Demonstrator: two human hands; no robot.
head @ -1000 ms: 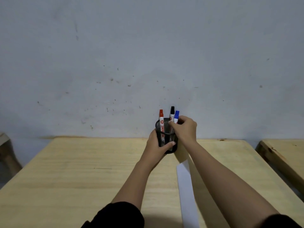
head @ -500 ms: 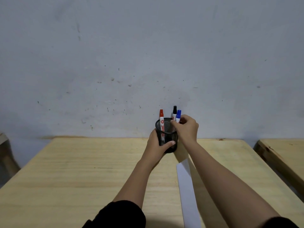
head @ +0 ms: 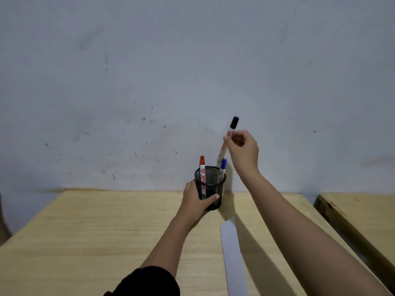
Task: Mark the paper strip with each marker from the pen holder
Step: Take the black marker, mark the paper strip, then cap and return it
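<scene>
A black mesh pen holder (head: 213,184) stands near the far edge of the wooden table (head: 85,242). My left hand (head: 195,201) is wrapped around its lower left side. A red-capped marker (head: 202,167) and a blue-capped marker (head: 223,165) stand in it. My right hand (head: 242,150) grips a black-capped marker (head: 232,128), lifted almost clear above the holder and tilted to the right. A white paper strip (head: 233,257) lies on the table in front of the holder, running toward me.
A pale, speckled wall (head: 192,71) rises right behind the table. A second wooden table (head: 363,212) stands at the right across a narrow gap. My right forearm passes over the table just right of the strip.
My right hand has risen with the black-capped marker, drawing it up out of the holder. My left hand has stayed on the holder. The red and blue markers remain inside.
</scene>
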